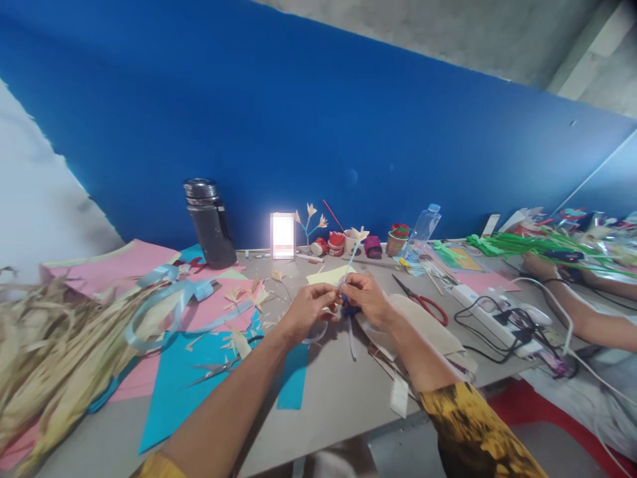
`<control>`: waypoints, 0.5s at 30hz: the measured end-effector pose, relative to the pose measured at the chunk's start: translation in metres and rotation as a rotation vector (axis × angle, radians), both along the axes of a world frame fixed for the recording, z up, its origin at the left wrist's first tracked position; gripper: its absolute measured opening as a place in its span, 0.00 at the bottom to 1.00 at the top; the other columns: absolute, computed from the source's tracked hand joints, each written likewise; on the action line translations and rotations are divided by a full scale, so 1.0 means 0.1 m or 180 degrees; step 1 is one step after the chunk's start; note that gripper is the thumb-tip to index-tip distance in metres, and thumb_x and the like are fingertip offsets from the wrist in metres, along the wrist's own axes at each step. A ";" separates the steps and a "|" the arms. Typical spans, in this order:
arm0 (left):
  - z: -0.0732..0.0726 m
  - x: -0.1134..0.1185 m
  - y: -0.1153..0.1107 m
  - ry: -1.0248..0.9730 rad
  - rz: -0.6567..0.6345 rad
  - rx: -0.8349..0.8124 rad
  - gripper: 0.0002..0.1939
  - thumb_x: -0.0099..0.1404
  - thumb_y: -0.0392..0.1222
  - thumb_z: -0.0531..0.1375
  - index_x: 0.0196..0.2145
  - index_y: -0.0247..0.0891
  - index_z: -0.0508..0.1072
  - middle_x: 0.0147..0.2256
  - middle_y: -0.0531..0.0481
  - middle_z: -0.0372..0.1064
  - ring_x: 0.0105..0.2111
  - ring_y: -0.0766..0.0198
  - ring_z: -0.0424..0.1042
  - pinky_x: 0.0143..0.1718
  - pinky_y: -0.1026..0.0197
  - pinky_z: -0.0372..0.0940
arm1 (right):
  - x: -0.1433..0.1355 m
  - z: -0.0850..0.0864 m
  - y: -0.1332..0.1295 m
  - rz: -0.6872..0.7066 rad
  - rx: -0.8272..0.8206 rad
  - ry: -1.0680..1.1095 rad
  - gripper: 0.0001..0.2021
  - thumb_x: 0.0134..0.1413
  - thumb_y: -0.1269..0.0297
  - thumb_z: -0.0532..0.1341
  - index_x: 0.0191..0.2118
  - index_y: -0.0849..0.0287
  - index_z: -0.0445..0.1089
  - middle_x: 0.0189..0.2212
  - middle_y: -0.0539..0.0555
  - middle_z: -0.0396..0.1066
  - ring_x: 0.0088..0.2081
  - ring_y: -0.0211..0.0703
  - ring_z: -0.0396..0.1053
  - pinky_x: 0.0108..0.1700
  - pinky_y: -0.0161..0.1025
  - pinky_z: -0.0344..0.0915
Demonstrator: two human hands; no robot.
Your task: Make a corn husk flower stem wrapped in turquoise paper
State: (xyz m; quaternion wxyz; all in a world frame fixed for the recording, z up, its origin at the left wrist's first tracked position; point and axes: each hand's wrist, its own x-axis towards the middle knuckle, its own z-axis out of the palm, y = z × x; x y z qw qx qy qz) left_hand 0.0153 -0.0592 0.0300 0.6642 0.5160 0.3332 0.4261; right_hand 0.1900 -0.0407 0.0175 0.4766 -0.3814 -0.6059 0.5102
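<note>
Far left of my fingers: a heap of dried straw-like husks [54, 352] on the tabletop [338, 392], with pink paper [112, 265] and a curl of light blue ribbon [169, 292] behind it.

Left and below my fingers: a blue paper sheet [199, 378] with small cut petals and a pair of scissors [219, 367] lying on it.

Back left: a dark flask [209, 222] upright against the blue wall.

Left hand [306, 311]: fingers pinched shut on the lower part of the thin stem [348, 265], just beside my right hand.

Thing in hand: a paper flower [359, 234] tops that stem, slanting up and away from my fingers; light blue tape seems to run along the stem.

Right hand [368, 299]: fingers closed on the same stem, touching the left hand's; a dark blue bit shows under them, what it is I cannot tell.

Step, as I judge it: wrapping or binding the stem below the flower.

Next move, as I judge it: a steady left pinch while the right fingers turn the wrap tightly, without bending the stem.

Right of my fingers: red-handled scissors [425, 302], then a power strip [492, 315] with black cables.

Far right: another person's forearm [577, 309] resting near green strips [527, 244].
</note>
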 end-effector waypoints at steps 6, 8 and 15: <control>-0.07 -0.01 0.05 0.0124 0.0278 0.0001 0.11 0.46 0.43 0.69 0.22 0.33 0.74 0.20 0.53 0.65 0.20 0.71 0.61 0.24 0.66 0.57 | 0.00 -0.02 0.02 0.0176 -0.0090 0.0155 0.16 0.46 0.51 0.70 0.30 0.60 0.73 0.24 0.48 0.62 0.24 0.34 0.52 0.25 0.34 0.46; -0.08 0.01 0.05 0.0170 0.0510 0.0025 0.08 0.46 0.41 0.68 0.21 0.33 0.74 0.18 0.54 0.64 0.19 0.71 0.60 0.23 0.66 0.53 | -0.02 0.00 -0.01 0.0137 -0.0076 0.0112 0.15 0.46 0.52 0.70 0.31 0.60 0.74 0.24 0.49 0.63 0.24 0.33 0.51 0.25 0.34 0.45; -0.04 0.06 0.01 0.0390 0.1176 0.0300 0.07 0.49 0.42 0.65 0.24 0.35 0.77 0.20 0.55 0.66 0.21 0.70 0.61 0.26 0.66 0.58 | -0.07 0.13 -0.12 0.0080 0.0099 -0.0234 0.22 0.49 0.52 0.67 0.48 0.59 0.76 0.25 0.49 0.65 0.25 0.35 0.56 0.26 0.34 0.51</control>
